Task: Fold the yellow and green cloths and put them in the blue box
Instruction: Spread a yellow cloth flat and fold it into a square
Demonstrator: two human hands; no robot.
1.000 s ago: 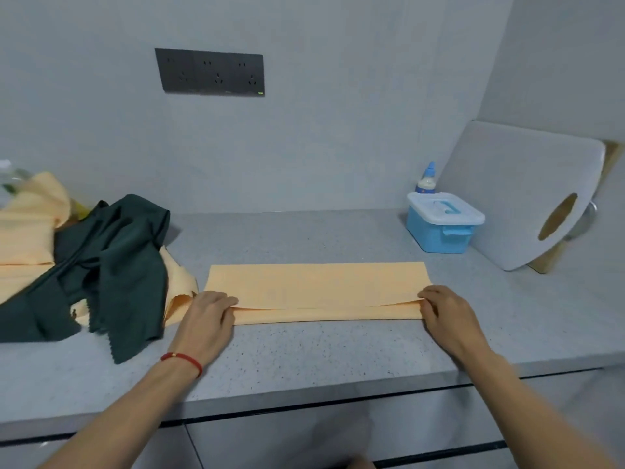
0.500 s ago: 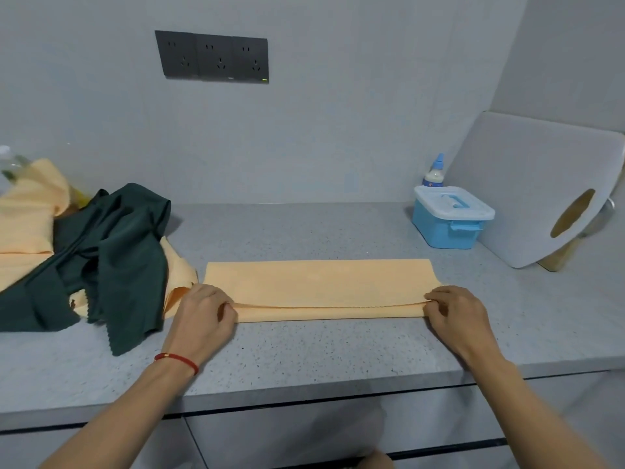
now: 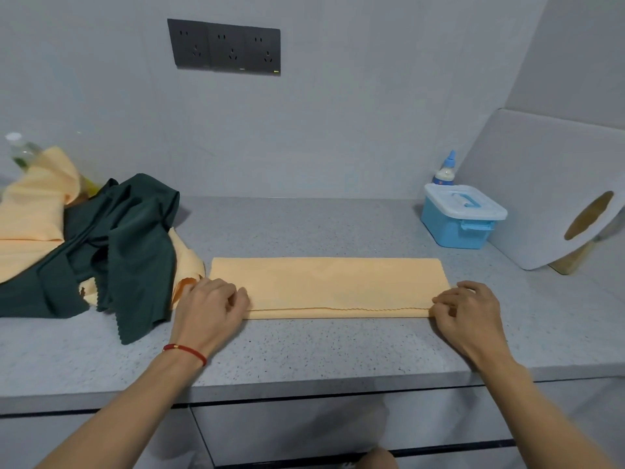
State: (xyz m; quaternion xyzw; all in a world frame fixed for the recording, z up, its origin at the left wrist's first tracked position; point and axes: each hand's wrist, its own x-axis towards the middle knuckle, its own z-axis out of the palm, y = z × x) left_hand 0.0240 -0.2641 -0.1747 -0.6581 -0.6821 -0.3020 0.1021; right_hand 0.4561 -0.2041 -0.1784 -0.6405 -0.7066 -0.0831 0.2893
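A yellow cloth (image 3: 331, 286) lies folded into a long flat strip across the middle of the grey counter (image 3: 304, 346). My left hand (image 3: 209, 309) pinches its near left corner with curled fingers. My right hand (image 3: 470, 309) pinches its near right corner the same way. A dark green cloth (image 3: 121, 245) lies crumpled at the left, draped over more yellow fabric (image 3: 30, 218). The blue box (image 3: 456, 228) stands at the back right with its clear lid (image 3: 463, 201) closed.
A small bottle with a blue cap (image 3: 445, 170) stands behind the box. A white cutting board (image 3: 541, 184) leans against the right wall. A clear bottle (image 3: 20, 150) pokes out behind the cloth pile at the far left. A black socket panel (image 3: 225, 47) is on the wall.
The cloth's top layer has settled flat, so its near edges now line up. Both hands stay at the near corners, fingers curled more.
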